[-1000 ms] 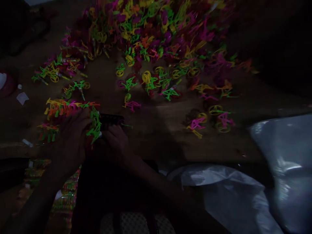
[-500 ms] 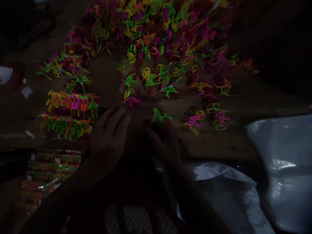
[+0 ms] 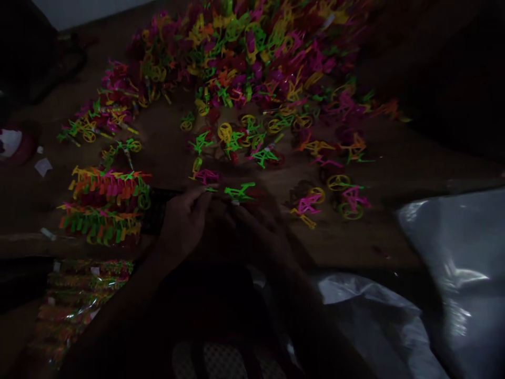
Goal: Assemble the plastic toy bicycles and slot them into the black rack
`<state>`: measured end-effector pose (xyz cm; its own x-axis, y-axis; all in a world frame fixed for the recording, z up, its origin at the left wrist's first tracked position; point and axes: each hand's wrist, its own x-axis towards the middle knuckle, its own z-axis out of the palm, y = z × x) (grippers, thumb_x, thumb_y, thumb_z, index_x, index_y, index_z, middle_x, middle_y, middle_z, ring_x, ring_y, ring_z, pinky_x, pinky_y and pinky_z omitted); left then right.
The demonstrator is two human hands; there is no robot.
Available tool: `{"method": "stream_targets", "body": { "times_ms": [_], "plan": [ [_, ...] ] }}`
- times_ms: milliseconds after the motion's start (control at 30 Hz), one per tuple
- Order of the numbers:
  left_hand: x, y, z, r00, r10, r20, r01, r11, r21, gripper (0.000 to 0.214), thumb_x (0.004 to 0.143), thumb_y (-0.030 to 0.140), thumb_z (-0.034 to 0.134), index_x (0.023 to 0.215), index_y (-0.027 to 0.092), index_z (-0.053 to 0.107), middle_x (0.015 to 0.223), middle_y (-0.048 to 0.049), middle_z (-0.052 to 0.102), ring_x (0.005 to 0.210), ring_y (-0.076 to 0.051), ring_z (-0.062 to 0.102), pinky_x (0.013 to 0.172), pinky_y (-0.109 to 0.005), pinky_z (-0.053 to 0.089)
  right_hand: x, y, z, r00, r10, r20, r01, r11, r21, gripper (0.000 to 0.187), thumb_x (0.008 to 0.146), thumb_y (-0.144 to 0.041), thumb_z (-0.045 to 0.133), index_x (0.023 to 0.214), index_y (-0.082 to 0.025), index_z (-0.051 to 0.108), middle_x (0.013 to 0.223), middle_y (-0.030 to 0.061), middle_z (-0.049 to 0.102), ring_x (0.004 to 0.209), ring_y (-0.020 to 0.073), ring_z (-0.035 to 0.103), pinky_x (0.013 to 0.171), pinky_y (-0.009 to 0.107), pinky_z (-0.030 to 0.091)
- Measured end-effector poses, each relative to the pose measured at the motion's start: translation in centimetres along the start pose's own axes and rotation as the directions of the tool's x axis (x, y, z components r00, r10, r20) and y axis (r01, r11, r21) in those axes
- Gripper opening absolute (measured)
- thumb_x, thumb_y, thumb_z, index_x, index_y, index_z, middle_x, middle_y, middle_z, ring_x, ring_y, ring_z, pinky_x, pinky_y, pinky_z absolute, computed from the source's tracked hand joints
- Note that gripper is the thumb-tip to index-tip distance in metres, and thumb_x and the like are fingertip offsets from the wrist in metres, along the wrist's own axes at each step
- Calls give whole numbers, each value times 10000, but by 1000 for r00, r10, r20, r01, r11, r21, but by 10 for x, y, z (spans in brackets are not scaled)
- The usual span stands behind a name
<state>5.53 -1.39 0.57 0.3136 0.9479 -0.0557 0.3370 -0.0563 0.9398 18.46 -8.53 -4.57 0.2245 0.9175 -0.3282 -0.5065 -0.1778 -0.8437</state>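
A small bright green plastic piece (image 3: 211, 189) shows at the fingertips of my left hand (image 3: 183, 221), which is closed in a pinch. My right hand (image 3: 262, 229) is closed on a green toy bicycle frame (image 3: 241, 192); its fingers are dark and partly hidden. Left of my left hand stand two packed rows of small coloured toy bicycles (image 3: 106, 184). A pink plastic frame (image 3: 207, 176) lies just beyond my fingertips. To the right of my right hand lies a pink and yellow toy bicycle (image 3: 310, 202).
A large heap of coloured plastic toy parts (image 3: 252, 52) covers the back of the wooden table (image 3: 414, 168). Clear plastic bags (image 3: 457, 252) lie at the right. Wrapped packs of toys (image 3: 84, 295) sit below the left table edge. A red container (image 3: 18, 145) stands far left.
My left hand has moved from beside the toy rows toward my right hand and now pinches a small green piece. The green frame in my right hand has turned and shifted slightly left.
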Motion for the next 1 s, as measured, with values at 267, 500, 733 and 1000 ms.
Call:
{"method": "stream_targets", "body": {
  "times_ms": [267, 500, 733, 1000],
  "plan": [
    [0, 3, 6, 989, -149, -9, 130, 891, -435, 73, 751, 237, 736, 805, 207, 775, 823, -5, 776, 828, -164, 714, 780, -256, 548, -10, -4, 7, 989, -112, -93, 91, 975, -204, 368, 837, -561, 693, 1027, -247, 723, 925, 9, 748, 877, 182, 698, 850, 332, 571],
    [-11, 11, 1, 989, -145, -39, 114, 894, -434, 69, 758, 217, 725, 789, 203, 785, 801, 6, 761, 827, -145, 688, 774, -235, 532, -23, -2, 18, 970, -234, -63, 209, 939, -272, 400, 862, -592, 652, 1027, -235, 724, 1006, 40, 747, 1012, 222, 688, 966, 403, 536],
    [-14, 7, 5, 980, -199, 28, 181, 815, -551, 103, 723, 255, 764, 814, 211, 786, 742, 19, 729, 773, -129, 663, 749, -230, 524, -21, -3, 21, 953, -289, -95, 242, 908, -341, 374, 869, -581, 634, 985, -234, 711, 1008, 38, 748, 1019, 225, 684, 952, 393, 532],
    [-9, 1, 9, 955, -250, 157, 292, 719, -630, 177, 643, 300, 849, 769, 204, 770, 805, 2, 760, 902, -164, 709, 860, -267, 537, -16, 3, 10, 961, -264, -82, 223, 916, -333, 393, 871, -589, 634, 1052, -247, 706, 1043, 40, 750, 1081, 237, 680, 1000, 420, 526]
  ]
}}
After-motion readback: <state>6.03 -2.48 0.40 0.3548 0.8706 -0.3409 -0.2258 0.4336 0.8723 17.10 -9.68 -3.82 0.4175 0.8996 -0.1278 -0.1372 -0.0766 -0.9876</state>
